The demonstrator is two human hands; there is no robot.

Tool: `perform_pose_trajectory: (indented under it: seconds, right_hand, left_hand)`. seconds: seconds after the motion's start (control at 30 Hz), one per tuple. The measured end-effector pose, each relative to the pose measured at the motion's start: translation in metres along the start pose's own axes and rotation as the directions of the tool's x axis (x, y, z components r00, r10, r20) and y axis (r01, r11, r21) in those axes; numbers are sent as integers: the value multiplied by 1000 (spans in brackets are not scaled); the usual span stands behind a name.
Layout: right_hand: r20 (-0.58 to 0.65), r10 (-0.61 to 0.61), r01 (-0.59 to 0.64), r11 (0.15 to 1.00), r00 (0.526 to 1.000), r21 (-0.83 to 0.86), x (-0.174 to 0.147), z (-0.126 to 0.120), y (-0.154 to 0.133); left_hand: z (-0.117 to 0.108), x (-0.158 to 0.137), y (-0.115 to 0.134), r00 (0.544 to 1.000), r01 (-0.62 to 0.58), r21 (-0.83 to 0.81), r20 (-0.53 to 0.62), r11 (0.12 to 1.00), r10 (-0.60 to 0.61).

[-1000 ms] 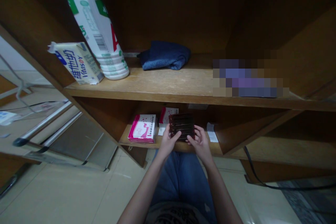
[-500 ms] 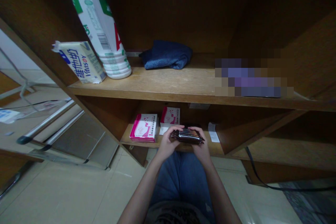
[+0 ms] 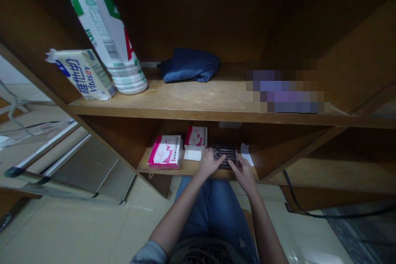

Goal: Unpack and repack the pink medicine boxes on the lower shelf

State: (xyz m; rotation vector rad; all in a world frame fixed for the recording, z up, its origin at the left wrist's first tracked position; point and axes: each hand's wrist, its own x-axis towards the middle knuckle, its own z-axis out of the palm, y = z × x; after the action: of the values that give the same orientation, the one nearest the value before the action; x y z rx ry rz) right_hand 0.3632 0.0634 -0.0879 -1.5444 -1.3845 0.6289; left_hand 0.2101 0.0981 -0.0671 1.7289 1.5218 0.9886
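Seen from the head camera, a tall white plastic bottle with green and red markings [image 3: 103, 33] is cut off at the upper left of the frame, and pixelation masks an object [image 3: 283, 93] at center right. Below center, the left hand [image 3: 209, 163] and the right hand [image 3: 245, 172] clasp opposite sides of a glossy dark-brown pack of slim strips [image 3: 225, 149], thumbs over its face, fingers partly hidden; whether it touches the brown wooden lower shelf [image 3: 188, 168] cannot be told. Half a second earlier the pack was tipped edge-on; now its ribbed face shows, farther right of the pink-and-white cardboard boxes [image 3: 167, 150], beside a white paper slip [image 3: 246, 154]. A gray-blue sleeve [image 3: 151, 253] has entered at lower left.
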Motion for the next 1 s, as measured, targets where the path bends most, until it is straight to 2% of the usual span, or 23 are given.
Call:
perform_pose_trajectory:
  seconds: [0.07,0.17,0.27,0.33,0.43,0.5,0.6,0.73,0.83,0.93,1.0]
  right_hand:
    - [35,52,-53,998,998,31,1,3,7]
    - [98,113,-131,972,989,194,2,10,12]
    - [94,120,-146,920,988,364,1,17,9]
    - [59,140,-152,882,988,445,-2,21,5]
    - [18,160,-146,841,987,521,-9,25,-6]
    - [10,109,-97,838,994,536,-12,27,-15]
    - [-35,-46,57,870,998,489,-12,28,-28]
    - [-118,-224,252,897,968,364,-10,26,-45]
    - [-104,-332,348,891,937,291,-12,24,-56]
    - [-72,-421,425,870,904,249,-14,22,-64]
    - [-57,-439,438,860,897,261,-15,21,-68]
  left_hand:
    - [7,-1,-2,997,-4,101,-71,995,11]
    - [12,-3,-5,998,-2,91,-64,996,8]
    - [10,-4,-6,999,14,-23,-52,1000,-15]
    - [6,-4,-7,995,4,-140,-100,990,-18]
    - [-6,-6,-7,990,-46,-391,-141,919,-10]
    - [-17,-7,-5,995,-62,-524,-104,850,8]
    - [-36,-13,0,994,-109,-590,-86,800,73]
    - [-60,-24,10,957,-290,-541,-175,789,232]
    - [-72,-32,15,915,-403,-464,-228,789,333]
    - [-81,-39,15,894,-447,-412,-238,794,380]
    - [-85,-42,15,901,-433,-414,-213,800,378]
